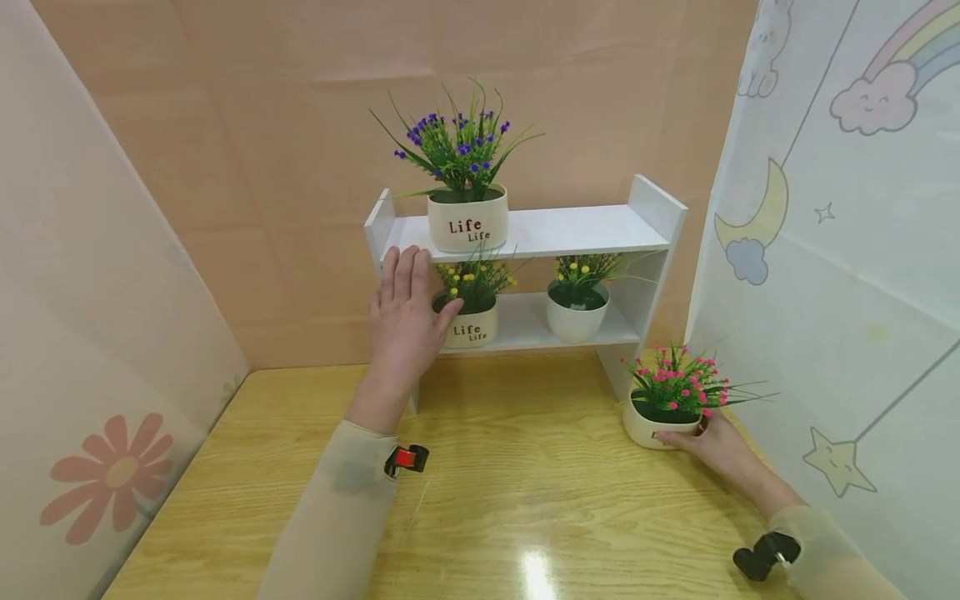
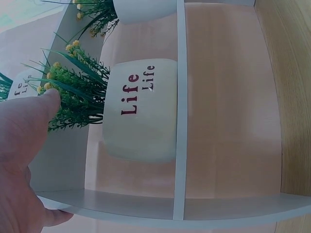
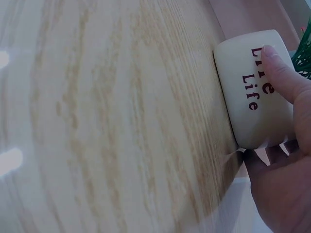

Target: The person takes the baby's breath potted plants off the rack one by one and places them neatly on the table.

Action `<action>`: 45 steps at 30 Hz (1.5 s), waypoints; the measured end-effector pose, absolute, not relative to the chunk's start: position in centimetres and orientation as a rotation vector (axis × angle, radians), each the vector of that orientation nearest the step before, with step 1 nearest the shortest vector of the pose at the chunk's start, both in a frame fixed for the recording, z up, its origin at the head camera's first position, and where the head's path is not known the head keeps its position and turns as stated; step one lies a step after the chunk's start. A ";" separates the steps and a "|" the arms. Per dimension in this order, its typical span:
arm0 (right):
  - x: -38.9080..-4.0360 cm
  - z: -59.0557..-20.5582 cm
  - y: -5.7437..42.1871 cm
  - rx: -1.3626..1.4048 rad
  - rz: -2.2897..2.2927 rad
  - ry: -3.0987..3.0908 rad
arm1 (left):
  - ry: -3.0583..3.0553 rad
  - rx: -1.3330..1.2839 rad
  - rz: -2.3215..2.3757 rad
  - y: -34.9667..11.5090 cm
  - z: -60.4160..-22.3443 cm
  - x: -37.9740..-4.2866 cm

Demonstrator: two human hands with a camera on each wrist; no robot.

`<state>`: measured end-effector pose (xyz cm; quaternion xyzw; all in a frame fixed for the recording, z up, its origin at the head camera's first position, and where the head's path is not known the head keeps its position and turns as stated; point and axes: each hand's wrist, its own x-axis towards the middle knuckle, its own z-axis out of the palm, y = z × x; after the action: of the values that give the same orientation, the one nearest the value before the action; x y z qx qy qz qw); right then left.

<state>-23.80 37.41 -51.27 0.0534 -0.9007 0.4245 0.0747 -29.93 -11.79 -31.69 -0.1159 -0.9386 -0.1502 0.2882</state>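
My right hand (image 1: 723,450) holds a cream flowerpot (image 3: 243,116) of pink flowers (image 1: 678,383) at the table's right side. The thumb lies across its "Life" lettering, and the other fingers are around its side, partly hidden. The left hand (image 1: 405,321) rests at the left end of a white two-tier shelf (image 1: 577,229), fingers straight and thumb spread. That thumb overlaps a yellow-flowered "Life" pot (image 2: 141,116) on the lower tier. Just right of the left fingertips, a pot of purple flowers (image 1: 468,221) stands on the upper tier.
A rounder white pot (image 1: 577,321) with yellow flowers stands on the lower tier's right side. The shelf stands on a wood-grain table (image 1: 510,483), before a peach backdrop (image 1: 262,167). A patterned white sheet (image 1: 847,292) borders the table's right side.
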 end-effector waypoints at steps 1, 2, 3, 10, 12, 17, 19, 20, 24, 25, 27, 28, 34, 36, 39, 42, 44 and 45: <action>-23.8 -51.3 37.4 0.149 1.283 -2.707 | -2.506 -0.308 -0.396 -11.8 -31.7 -29.9; -23.7 -51.3 37.4 0.142 1.301 -2.705 | -2.507 -0.307 -0.391 -11.8 -31.7 -29.9; -23.7 -51.4 37.5 0.135 1.329 -2.704 | -2.507 -0.305 -0.388 -11.7 -31.7 -29.9; -23.0 -50.9 38.0 0.047 1.415 -2.776 | -2.510 -0.301 -0.414 -11.7 -31.8 -29.8; -22.6 -50.6 38.1 0.003 1.433 -2.808 | -2.506 -0.304 -0.418 -11.7 -31.8 -29.8; -21.8 -50.4 38.4 -0.018 1.469 -2.795 | -2.507 -0.309 -0.420 -11.7 -31.8 -29.8; -21.6 -50.3 38.5 -0.007 1.458 -2.789 | -2.511 -0.308 -0.422 -11.6 -31.8 -29.8; -21.4 -50.3 38.6 -0.002 1.456 -2.788 | -2.513 -0.309 -0.425 -11.6 -31.8 -29.8; -20.7 -49.9 38.8 0.006 1.420 -2.798 | -2.513 -0.312 -0.431 -11.6 -31.9 -29.8; -20.5 -49.7 38.8 0.005 1.410 -2.802 | -2.512 -0.313 -0.431 -11.6 -31.9 -29.8; -20.2 -49.4 38.9 0.004 1.391 -2.814 | -2.510 -0.314 -0.430 -11.6 -31.8 -29.8; -20.0 -49.2 38.9 0.005 1.390 -2.813 | -2.508 -0.314 -0.428 -11.6 -31.8 -29.8; -19.3 -48.3 39.1 0.021 1.382 -2.792 | -2.494 -0.311 -0.420 -11.7 -31.9 -29.9; -19.0 -48.1 39.2 0.030 1.372 -2.783 | -2.489 -0.313 -0.425 -11.7 -31.9 -29.9; -18.7 -47.8 39.4 0.037 1.353 -2.774 | -2.485 -0.317 -0.434 -11.7 -31.9 -29.9; -18.3 -47.3 39.5 0.033 1.353 -2.771 | -2.485 -0.318 -0.436 -11.8 -31.9 -30.0; -18.0 -47.0 39.5 0.024 1.343 -2.779 | -2.481 -0.319 -0.438 -11.8 -31.9 -30.0; -17.9 -46.8 39.5 0.022 1.333 -2.781 | -2.479 -0.321 -0.439 -11.8 -31.9 -30.0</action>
<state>-17.88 39.53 -46.83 0.0073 -0.9014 0.4321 0.0285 -29.98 -11.83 -31.88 -0.1206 -0.9326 -0.1652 0.2974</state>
